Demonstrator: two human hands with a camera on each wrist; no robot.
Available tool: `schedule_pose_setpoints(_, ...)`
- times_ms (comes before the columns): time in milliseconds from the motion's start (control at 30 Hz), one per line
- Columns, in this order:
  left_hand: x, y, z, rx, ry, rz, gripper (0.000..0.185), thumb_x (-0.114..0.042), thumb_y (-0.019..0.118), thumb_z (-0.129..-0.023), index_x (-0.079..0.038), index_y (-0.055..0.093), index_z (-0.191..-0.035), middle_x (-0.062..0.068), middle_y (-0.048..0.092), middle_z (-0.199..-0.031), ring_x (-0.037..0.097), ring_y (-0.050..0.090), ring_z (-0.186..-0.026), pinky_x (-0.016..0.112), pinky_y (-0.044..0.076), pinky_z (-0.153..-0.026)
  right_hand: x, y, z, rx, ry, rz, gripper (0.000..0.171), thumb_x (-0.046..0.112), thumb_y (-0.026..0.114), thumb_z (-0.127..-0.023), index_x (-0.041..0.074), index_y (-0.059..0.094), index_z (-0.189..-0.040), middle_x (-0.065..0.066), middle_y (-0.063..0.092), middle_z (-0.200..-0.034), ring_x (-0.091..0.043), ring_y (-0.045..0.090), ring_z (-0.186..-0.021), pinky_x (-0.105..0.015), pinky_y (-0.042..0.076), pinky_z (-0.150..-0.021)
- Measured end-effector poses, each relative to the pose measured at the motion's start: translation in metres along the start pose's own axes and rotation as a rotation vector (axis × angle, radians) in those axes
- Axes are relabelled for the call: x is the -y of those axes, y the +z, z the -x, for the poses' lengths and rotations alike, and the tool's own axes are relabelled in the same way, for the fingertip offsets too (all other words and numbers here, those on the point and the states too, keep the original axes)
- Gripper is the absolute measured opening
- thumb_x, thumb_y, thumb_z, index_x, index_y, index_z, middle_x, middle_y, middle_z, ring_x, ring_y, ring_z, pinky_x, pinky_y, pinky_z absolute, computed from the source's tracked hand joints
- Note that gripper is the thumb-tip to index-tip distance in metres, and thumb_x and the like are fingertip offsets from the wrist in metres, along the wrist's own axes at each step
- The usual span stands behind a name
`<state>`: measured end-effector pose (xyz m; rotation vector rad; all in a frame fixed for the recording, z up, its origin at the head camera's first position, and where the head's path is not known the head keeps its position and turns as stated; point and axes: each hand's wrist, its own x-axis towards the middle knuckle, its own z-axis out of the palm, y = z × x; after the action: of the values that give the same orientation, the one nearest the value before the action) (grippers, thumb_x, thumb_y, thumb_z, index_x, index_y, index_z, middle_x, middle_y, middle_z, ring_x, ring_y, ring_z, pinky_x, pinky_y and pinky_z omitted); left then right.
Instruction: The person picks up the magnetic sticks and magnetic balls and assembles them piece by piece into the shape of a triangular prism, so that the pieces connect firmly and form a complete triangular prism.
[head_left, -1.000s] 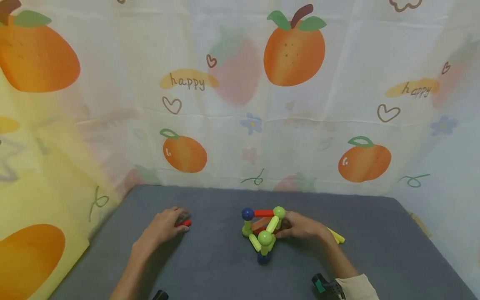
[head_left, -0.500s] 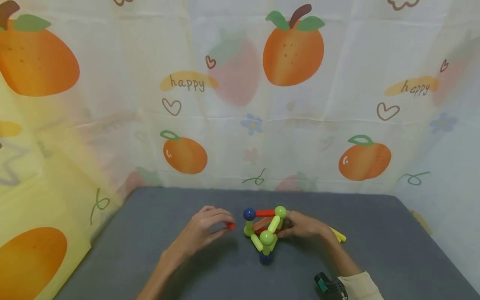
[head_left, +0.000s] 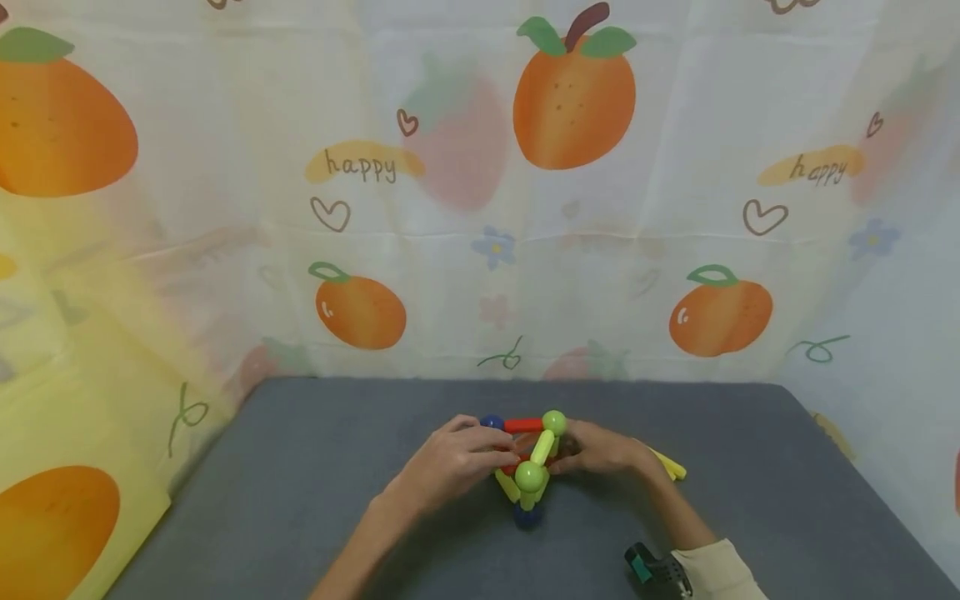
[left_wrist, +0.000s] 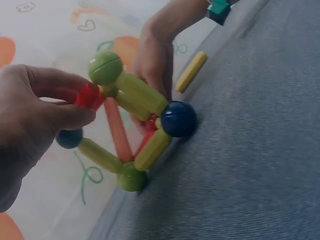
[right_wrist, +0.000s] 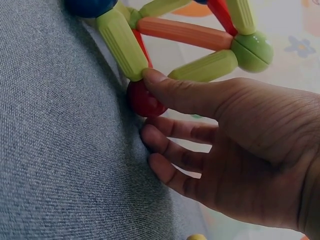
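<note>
A ball-and-stick toy frame (head_left: 529,477) of green, red, orange and blue pieces stands on the grey table. My left hand (head_left: 457,458) is at its left side, covering part of it. In the left wrist view, thumb and fingers pinch a short red stick (left_wrist: 87,96) close to a light green ball (left_wrist: 105,68); whether they touch is unclear. My right hand (head_left: 600,450) grips the frame's right side. Its thumb lies where a green stick (right_wrist: 121,45) meets a red ball (right_wrist: 144,98), with the fingers curled at the ball's other side. An orange stick (right_wrist: 185,34) slants across the frame.
Yellow sticks (head_left: 672,467) lie on the table behind the right forearm. A fruit-print cloth (head_left: 450,250) hangs behind the table's far edge (head_left: 420,380). A dark wrist device (head_left: 658,572) sits by the right sleeve.
My left hand has travelled right with the red stick, from the left of the table up to the frame. The right hand keeps its hold, and the frame stays in place.
</note>
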<state>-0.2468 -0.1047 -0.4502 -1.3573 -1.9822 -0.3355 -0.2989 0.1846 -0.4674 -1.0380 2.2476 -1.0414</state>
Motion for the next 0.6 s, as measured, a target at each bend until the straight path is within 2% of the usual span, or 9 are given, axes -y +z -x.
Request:
schedule_pose_setpoints(100,-0.003,0.005,-0.001,0.004,-0.016,-0.030,0.031,-0.013,0.093,-0.078,-0.022,0.082,-0.106,-0.008,0.077,-0.108,0.005,0.071,-0.102,0.030,0.055,-0.091,-0.001,-0.002,0.000,-0.011,0.000,0.005,0.044,0.013,0.070,-0.101,0.003,0.056,-0.142,-0.018,0.067,-0.130,-0.027,0.070,-0.115,-0.027,0.056,-0.091)
schedule_pose_setpoints(300,-0.008,0.010,-0.005,-0.037,-0.084,0.000,0.035,-0.016,0.094,-0.076,-0.021,0.082,-0.108,-0.009,0.077,-0.107,0.006,0.072,-0.101,0.030,0.054,-0.089,-0.001,-0.003,-0.001,-0.012,0.000,0.028,0.042,0.013,0.070,-0.101,0.000,0.056,-0.138,-0.018,0.069,-0.125,-0.029,0.072,-0.112,-0.026,0.056,-0.088)
schedule_pose_setpoints(367,-0.008,0.009,-0.006,-0.044,-0.089,0.014,0.036,-0.016,0.094,-0.076,-0.022,0.082,-0.109,-0.008,0.077,-0.107,0.007,0.071,-0.103,0.031,0.053,-0.090,0.000,-0.003,-0.001,-0.009,0.010,0.024,0.043,0.012,0.070,-0.101,-0.001,0.055,-0.138,-0.019,0.070,-0.124,-0.029,0.072,-0.111,-0.026,0.056,-0.087)
schedule_pose_setpoints(433,-0.007,0.009,-0.005,-0.042,-0.125,0.034,0.042,-0.017,0.094,-0.076,-0.021,0.080,-0.115,-0.006,0.076,-0.114,0.012,0.070,-0.111,0.036,0.054,-0.094,0.001,-0.003,0.000,-0.009,0.024,0.040,0.046,0.013,0.071,-0.100,-0.001,0.053,-0.140,-0.018,0.070,-0.123,-0.027,0.072,-0.108,-0.026,0.056,-0.085)
schedule_pose_setpoints(500,-0.006,0.011,-0.001,-0.025,-0.226,0.095,0.057,-0.019,0.095,-0.076,-0.017,0.073,-0.129,0.000,0.072,-0.127,0.021,0.064,-0.124,0.043,0.052,-0.101,0.003,-0.005,0.004,-0.029,0.050,0.082,0.046,0.014,0.073,-0.098,0.000,0.054,-0.138,-0.018,0.070,-0.119,-0.023,0.071,-0.102,-0.027,0.055,-0.083)
schedule_pose_setpoints(600,-0.002,0.019,0.008,0.072,-0.505,0.289,0.086,-0.023,0.095,-0.077,-0.010,0.052,-0.149,0.012,0.057,-0.148,0.034,0.051,-0.140,0.057,0.046,-0.112,0.010,-0.014,0.019,-0.111,0.095,0.212,0.048,0.016,0.078,-0.094,0.001,0.057,-0.135,-0.016,0.069,-0.113,-0.017,0.065,-0.095,-0.029,0.052,-0.079)
